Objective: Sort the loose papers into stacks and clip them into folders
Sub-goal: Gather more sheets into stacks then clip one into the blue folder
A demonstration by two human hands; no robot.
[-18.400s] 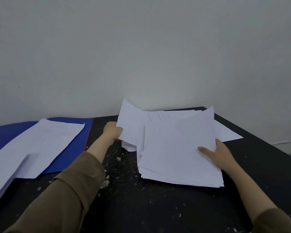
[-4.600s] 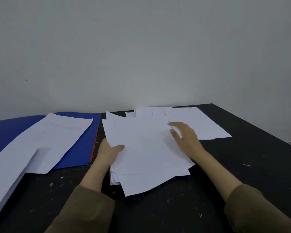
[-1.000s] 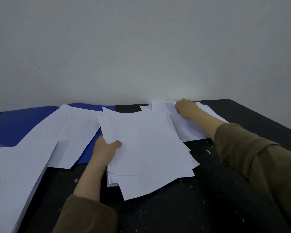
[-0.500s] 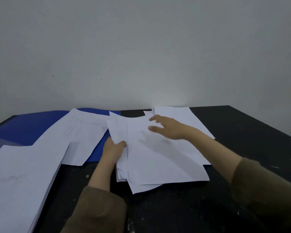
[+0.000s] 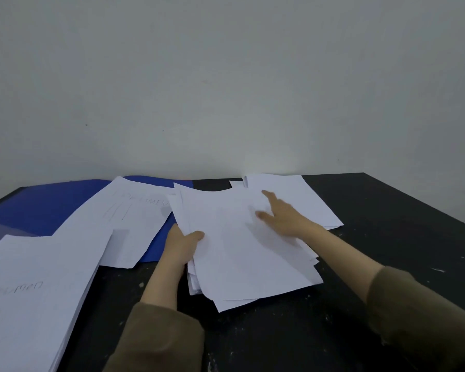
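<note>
Two hands (image 5: 181, 245) (image 5: 285, 218), four paper stacks (image 5: 242, 245)

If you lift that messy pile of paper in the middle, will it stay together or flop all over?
Probably flop and slide. The middle pile is thin loose sheets with uneven, fanned edges, so they would likely bend and slip apart. The left hand grips only one edge, so the far side would probably droop. The right hand lies open on top, which may steady it.
</note>
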